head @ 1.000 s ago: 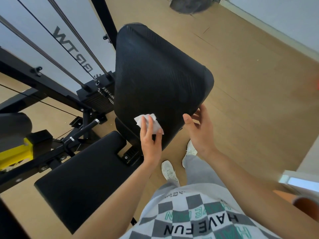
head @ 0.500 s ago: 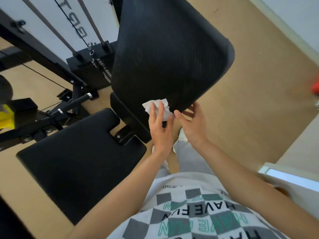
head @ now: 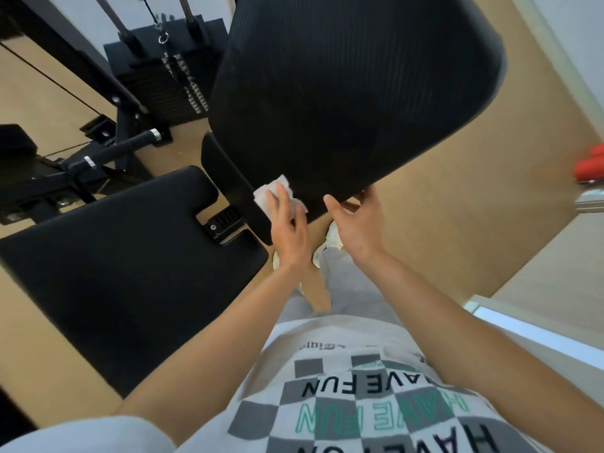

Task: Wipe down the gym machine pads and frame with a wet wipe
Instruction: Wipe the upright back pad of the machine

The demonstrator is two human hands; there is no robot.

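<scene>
**Desk:** What is pictured, and where is the wipe?

**Field:** A wet wipe (head: 277, 196) is pressed flat beneath the fingers of the left hand (head: 289, 230), against the lower corner of the machine's back pad (head: 343, 93). The fingers are laid straight over it and nothing is clenched. The right hand (head: 358, 223) is set just to the right of the left one. Its fingers are extended behind the pad's bottom edge with the thumb out in front, and nothing is clasped.

**Desk:** How is the wipe expected to handle?

**Field:** It is judged light, limp and damp, and easily bunched or dragged across the ribbed covering. It is best pinned across its middle under flat fingers rather than pinched at a corner. The pad is judged firm but cushioned and is carried by the machine. It is best steadied at the bottom edge, where the right hand is placed.

**Desk:** What else of the machine is seen?

**Field:** The seat pad (head: 124, 256) lies below and to the left of the left hand. The black frame (head: 65, 50) and the weight stack (head: 157, 86) stand beyond it, further left and up.

**Desk:** Any containers?

**Field:** No wipe packet, bin or bucket is seen. Red objects (head: 588, 170), blurred, are glimpsed on the floor (head: 441, 191) well to the right of the right hand. What they are cannot be told.
</scene>
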